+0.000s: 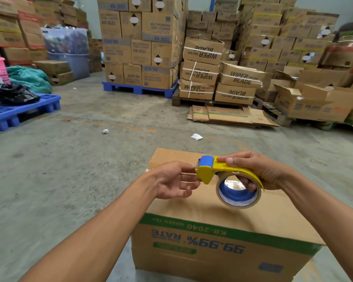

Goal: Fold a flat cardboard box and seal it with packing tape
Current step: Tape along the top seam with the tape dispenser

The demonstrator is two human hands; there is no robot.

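Observation:
A folded brown cardboard box (pixel 222 237) with a green band and blue print stands on the concrete floor right in front of me, its top flaps closed. Above its top, my right hand (pixel 259 169) grips a yellow and blue tape dispenser (pixel 214 168) holding a roll of clear packing tape (pixel 238 192). My left hand (pixel 173 180) is at the dispenser's front end, its fingertips pinching the free end of the tape by the blade. Both hands hover just over the box.
Flattened cardboard sheets (pixel 232 117) lie on the floor ahead to the right. Stacked cartons on a blue pallet (pixel 139 89) and a wooden pallet (pixel 204 102) line the back. Another blue pallet (pixel 18 110) sits at left. Two paper scraps (pixel 196 136) lie on the floor.

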